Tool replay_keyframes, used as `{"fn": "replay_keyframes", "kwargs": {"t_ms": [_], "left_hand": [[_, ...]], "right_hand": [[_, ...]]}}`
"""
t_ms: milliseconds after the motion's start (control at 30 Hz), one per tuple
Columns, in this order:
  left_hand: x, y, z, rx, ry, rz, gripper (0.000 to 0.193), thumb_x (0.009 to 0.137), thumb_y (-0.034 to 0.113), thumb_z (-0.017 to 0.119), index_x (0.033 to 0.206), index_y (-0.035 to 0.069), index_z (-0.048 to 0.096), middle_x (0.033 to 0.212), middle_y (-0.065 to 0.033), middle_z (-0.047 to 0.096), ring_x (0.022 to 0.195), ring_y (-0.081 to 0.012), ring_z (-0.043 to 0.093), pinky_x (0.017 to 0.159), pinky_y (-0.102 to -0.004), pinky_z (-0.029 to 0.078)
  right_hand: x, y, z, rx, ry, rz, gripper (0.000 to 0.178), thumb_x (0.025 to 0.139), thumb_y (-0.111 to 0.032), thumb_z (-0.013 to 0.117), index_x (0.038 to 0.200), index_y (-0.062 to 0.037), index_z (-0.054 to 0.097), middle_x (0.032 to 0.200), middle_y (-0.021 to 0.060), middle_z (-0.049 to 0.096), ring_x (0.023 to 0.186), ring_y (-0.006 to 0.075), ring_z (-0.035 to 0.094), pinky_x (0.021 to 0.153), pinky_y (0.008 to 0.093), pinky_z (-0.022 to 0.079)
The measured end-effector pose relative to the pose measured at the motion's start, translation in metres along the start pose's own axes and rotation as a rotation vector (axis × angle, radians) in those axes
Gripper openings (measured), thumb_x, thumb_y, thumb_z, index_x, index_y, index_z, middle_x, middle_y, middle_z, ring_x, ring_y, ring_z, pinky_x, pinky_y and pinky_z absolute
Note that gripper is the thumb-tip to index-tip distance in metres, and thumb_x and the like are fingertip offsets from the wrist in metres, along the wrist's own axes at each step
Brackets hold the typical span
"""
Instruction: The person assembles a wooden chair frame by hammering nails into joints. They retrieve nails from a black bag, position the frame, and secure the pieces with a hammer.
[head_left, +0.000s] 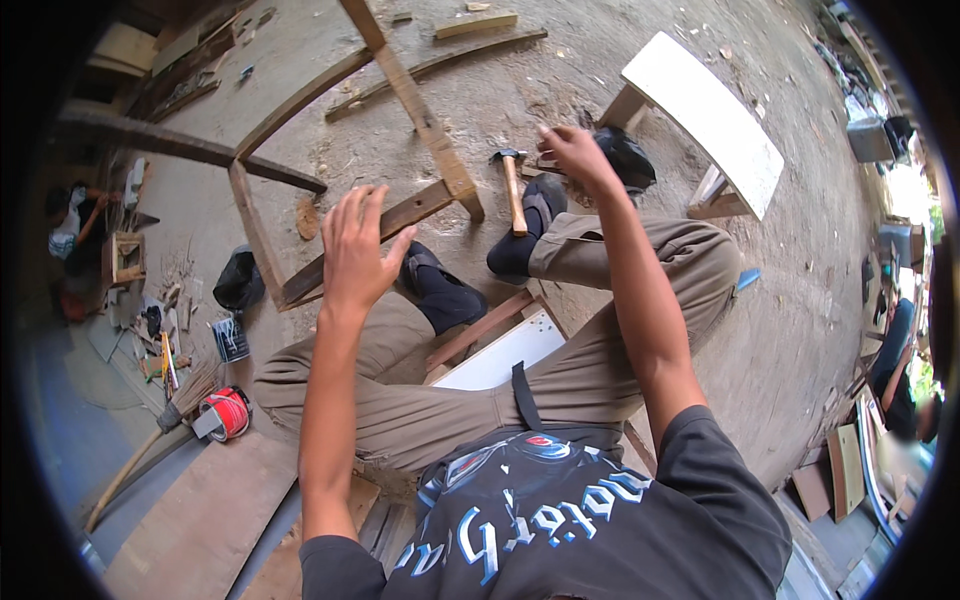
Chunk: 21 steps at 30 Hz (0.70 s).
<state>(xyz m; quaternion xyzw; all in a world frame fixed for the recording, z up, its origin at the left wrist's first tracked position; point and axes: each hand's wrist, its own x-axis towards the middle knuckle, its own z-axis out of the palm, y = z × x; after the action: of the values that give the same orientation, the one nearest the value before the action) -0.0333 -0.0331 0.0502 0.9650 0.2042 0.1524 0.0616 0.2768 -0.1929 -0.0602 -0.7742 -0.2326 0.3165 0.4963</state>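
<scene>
My left hand [360,245] is raised with its fingers spread, holding nothing. It is in front of the lower bar of a wooden frame [415,100], though I cannot tell whether they touch. My right hand [580,158] hovers above my right shoe, fingers loosely bent and pointing left, with nothing visible in them. Just left of that hand, a hammer [515,195] with a wooden handle lies beside my shoe, its head away from me. Between my legs is a white board [505,355] with wooden rails, partly hidden by my trousers.
A white-topped stool [710,115] stands at the far right, near a black plastic bag [625,160]. Loose wood strips [475,25] lie on the far floor. At left are a red can [226,412], a broom [185,395] and a paint tin [230,340]. Other people sit at both edges.
</scene>
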Motion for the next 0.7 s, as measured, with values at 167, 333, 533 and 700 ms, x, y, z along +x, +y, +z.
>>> {"fn": "replay_keyframes", "kwargs": {"t_ms": [167,333,533,700], "left_hand": [[0.03,0.064,-0.002,-0.191,0.155,0.14,0.038,0.084,0.023,0.069,0.117,0.007,0.06,0.121,-0.0123,0.057,0.118,-0.0296,0.052,0.101,-0.0428,0.037],[0.04,0.122,0.038,-0.457,0.141,0.187,0.026,0.083,0.016,0.068,0.106,0.006,0.063,0.11,-0.0103,0.062,0.109,-0.028,0.057,0.094,-0.0406,0.042],[0.005,0.147,0.1,-0.745,-0.089,-0.035,0.017,0.083,0.01,0.066,0.099,0.003,0.066,0.102,-0.0131,0.065,0.1,-0.0301,0.061,0.089,-0.0388,0.045],[-0.023,0.148,0.134,-0.831,-0.192,-0.204,0.014,0.084,0.006,0.063,0.097,0.0,0.065,0.098,-0.0162,0.066,0.095,-0.0336,0.063,0.086,-0.0387,0.048]], "right_hand": [[0.051,0.13,-0.085,-0.331,0.361,0.121,0.055,0.086,-0.04,0.069,0.112,0.0076,0.061,0.101,0.0185,0.069,0.093,0.0279,0.067,0.081,0.036,0.052],[0.023,0.196,-0.065,-0.808,0.28,0.176,0.07,0.069,-0.041,0.08,0.119,0.0031,0.057,0.116,0.0268,0.062,0.111,0.04,0.06,0.097,0.0429,0.047],[0.027,0.19,-0.072,-0.768,0.181,0.234,0.043,0.075,-0.02,0.068,0.112,0.0002,0.064,0.101,0.0252,0.068,0.099,0.0415,0.064,0.092,0.0432,0.05],[0.018,0.155,-0.046,-0.519,-0.053,0.022,0.034,0.077,-0.026,0.069,0.093,0.0043,0.069,0.094,0.0294,0.066,0.093,0.0442,0.064,0.082,0.0484,0.052]]}}
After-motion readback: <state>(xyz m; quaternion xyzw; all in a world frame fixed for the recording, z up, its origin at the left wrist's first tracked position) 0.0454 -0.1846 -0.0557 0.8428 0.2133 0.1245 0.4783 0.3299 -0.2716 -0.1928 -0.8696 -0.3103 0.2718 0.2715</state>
